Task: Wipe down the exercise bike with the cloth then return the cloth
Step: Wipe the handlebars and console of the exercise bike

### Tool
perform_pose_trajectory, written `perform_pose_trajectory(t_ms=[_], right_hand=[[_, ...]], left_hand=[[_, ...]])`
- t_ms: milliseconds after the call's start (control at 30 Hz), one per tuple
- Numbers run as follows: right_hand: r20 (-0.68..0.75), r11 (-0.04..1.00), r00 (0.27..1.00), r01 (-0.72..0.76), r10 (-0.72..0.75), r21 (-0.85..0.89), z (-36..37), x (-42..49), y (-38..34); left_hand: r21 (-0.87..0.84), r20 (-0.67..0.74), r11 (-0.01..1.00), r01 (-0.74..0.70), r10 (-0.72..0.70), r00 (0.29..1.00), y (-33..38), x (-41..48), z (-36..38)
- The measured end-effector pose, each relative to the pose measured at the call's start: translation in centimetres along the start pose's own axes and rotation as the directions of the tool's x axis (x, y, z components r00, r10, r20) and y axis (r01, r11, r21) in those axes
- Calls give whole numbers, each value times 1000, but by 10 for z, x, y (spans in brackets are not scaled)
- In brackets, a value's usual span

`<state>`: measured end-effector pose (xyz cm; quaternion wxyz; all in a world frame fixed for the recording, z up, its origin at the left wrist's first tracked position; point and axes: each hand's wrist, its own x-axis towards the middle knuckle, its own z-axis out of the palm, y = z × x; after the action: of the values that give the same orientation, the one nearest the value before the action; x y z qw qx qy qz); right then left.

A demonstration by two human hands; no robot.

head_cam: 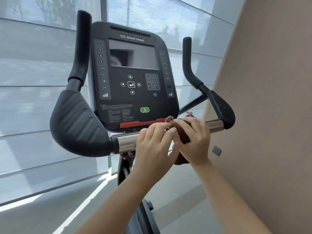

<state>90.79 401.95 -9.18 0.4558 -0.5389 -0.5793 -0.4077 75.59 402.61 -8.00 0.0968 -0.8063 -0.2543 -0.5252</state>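
Window blinds [33,68] back the bike [135,92]. At 5 o'clock, left hand [152,147] and right hand [196,142] meet, both gripping the cloth [183,134] on the handlebar [125,143].

This is a gym or fitness room. A commercial exercise bike [79,125] fills the centre. Its console [135,78] is marked STAR TRAC and has numbered level keys, a keypad and a green start button. Pale roller blinds [33,65] cover tall windows from 9 to 12 o'clock. A plain beige wall [270,98] stands at 3 o'clock, with grey floor [50,208] at 7 o'clock.
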Motion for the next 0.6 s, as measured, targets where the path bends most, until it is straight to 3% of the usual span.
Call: perform_pose_trajectory(t_ms=[67,233,500,600], right_hand=[[62,999,998,30,-29,-11,-8,5,25],[186,972,954,-224,234,-73,-42,15,92],[456,984,888,-125,56,123,-36,34,60],[554,981,826,-178,106,78,-46,49,82]], left_hand=[[47,-1,999,-10,10,1000,3,2,9],[108,-42,993,46,-42,998,6,3,24],[173,-147,980,101,-76,986,10,3,38],[179,-161,979,94,-65,985,8,1,38]])
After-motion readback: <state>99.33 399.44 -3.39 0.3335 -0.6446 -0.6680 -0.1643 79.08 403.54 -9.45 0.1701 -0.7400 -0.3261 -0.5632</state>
